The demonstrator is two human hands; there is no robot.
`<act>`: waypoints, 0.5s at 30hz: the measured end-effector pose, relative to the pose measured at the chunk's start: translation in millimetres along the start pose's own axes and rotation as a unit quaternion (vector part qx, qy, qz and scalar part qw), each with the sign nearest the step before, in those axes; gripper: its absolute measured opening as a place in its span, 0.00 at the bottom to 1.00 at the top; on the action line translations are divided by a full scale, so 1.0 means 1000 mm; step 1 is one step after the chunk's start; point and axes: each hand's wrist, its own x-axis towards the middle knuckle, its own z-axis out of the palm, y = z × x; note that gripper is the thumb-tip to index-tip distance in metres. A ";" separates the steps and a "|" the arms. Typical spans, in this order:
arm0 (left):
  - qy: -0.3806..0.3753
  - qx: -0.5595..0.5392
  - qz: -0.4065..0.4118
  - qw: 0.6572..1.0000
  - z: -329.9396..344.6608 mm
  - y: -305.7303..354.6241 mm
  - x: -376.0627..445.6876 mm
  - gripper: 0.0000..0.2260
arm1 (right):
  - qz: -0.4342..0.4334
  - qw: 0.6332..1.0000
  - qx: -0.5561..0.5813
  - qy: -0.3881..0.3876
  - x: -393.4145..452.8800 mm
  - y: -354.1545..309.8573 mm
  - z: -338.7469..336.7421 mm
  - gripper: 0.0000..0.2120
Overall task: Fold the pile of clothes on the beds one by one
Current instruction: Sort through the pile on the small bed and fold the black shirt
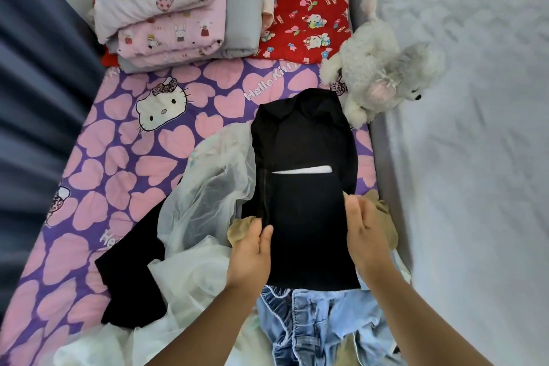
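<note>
A black garment (pixel 306 175) lies stretched out on the pile of clothes (pixel 208 246) on the bed (pixel 118 163), with its collar end far from the person and its lower end near them. A thin white stripe crosses it about in the middle. Both hands hold its lower part, one on each side edge.

The left hand (pixel 251 255) pinches the left edge of the black garment: the thumb lies on top of the cloth and the other fingers (pixel 246 235) are curled under the edge, so only a small gap is between them. The right hand (pixel 368 235) grips the right edge in the same way, with the thumb pressed on the top of the cloth and the other fingers bent around behind it. How far these hidden fingers are closed I cannot tell exactly.

Under and around the garment are other clothes: a sheer white cloth (pixel 208 187) at the left, a second black piece (pixel 130 285) lower left, blue denim (pixel 312 327) near the person, and a tan cloth (pixel 240 229) which shows beside both hands.

At the far end of the bed is a stack of folded blankets (pixel 166 9) and a red printed cloth (pixel 309 3). A white plush dog (pixel 383 68) lies at the edge of a grey bed (pixel 475 128) on the right.
</note>
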 end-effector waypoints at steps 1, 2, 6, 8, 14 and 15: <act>-0.010 0.003 -0.026 1.000 0.003 -0.002 0.006 0.11 | 0.054 0.998 0.017 -0.031 -0.004 0.006 0.002 0.17; -0.028 0.014 -0.050 0.998 0.006 -0.005 0.010 0.11 | 0.094 0.994 0.029 -0.056 -0.011 0.013 0.003 0.19; -0.056 0.043 -0.090 0.993 0.011 -0.013 0.012 0.15 | 0.048 0.993 -0.033 -0.105 -0.041 0.041 0.008 0.32; -0.036 0.064 -0.089 0.993 0.014 -0.014 0.008 0.15 | -0.011 0.991 -0.093 -0.094 -0.049 0.050 0.010 0.29; 0.007 0.085 -0.121 0.989 0.023 -0.015 0.005 0.13 | -0.043 0.966 -0.244 -0.076 -0.056 0.050 0.011 0.18; 0.001 0.101 -0.136 0.986 0.023 -0.017 0.005 0.14 | -0.034 0.962 -0.255 -0.091 -0.058 0.051 0.009 0.20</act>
